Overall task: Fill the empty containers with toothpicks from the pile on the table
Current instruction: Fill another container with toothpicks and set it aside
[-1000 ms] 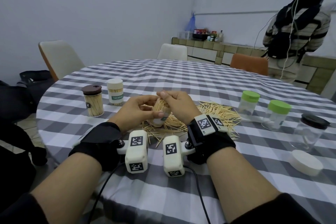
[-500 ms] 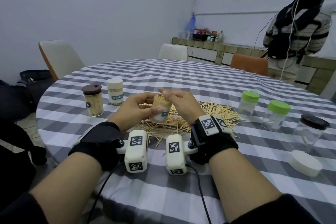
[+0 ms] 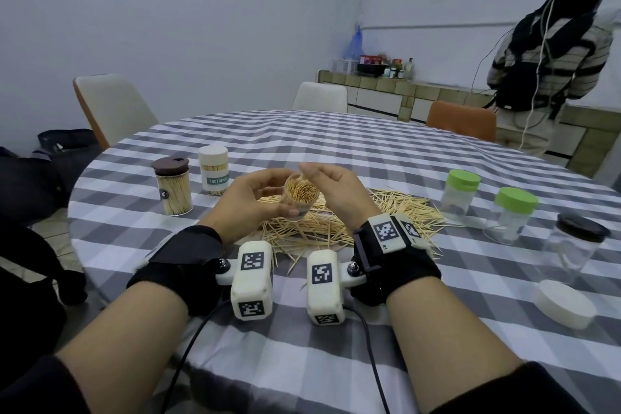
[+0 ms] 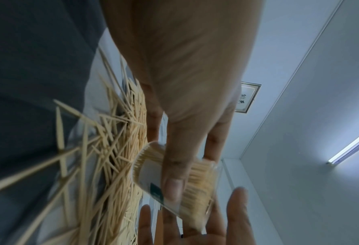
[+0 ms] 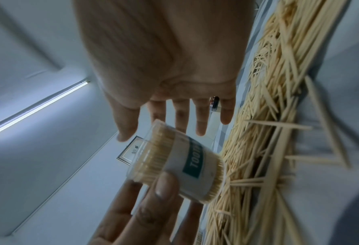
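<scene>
The left hand (image 3: 250, 202) holds a small clear container (image 3: 300, 196) packed with toothpicks, lifted off the surface (image 3: 369, 158) directly above the pile of toothpicks (image 3: 396, 208). Its grip is closed round the container's side: the thumb (image 4: 174, 174) lies across the white label and the other fingers wrap the far side. The container is tilted, its open mouth turned up and toward the wearer, so the toothpick tips show in the head view. The label's green band, partly readable in the right wrist view, sits just beyond the thumb.

The right hand (image 3: 336, 191) is just beside the container, on the side away from the left hand, and holds nothing. Its grip is wide and relaxed, fingers (image 5: 201, 119) spread and fairly straight, with the fingertips near the container's mouth; I cannot tell whether any of them touches the rim.

Taking the pile as landmark: on the left-hand side of it stand a brown-lidded container (image 3: 172, 186) and a white-lidded container (image 3: 213, 170), both full of toothpicks. On the right-hand side stand two green-lidded containers (image 3: 459, 193) (image 3: 512, 213), then a larger clear jar with a dark lid (image 3: 576, 247), and nearer the wearer a loose white lid (image 3: 564, 302) lies flat.
</scene>
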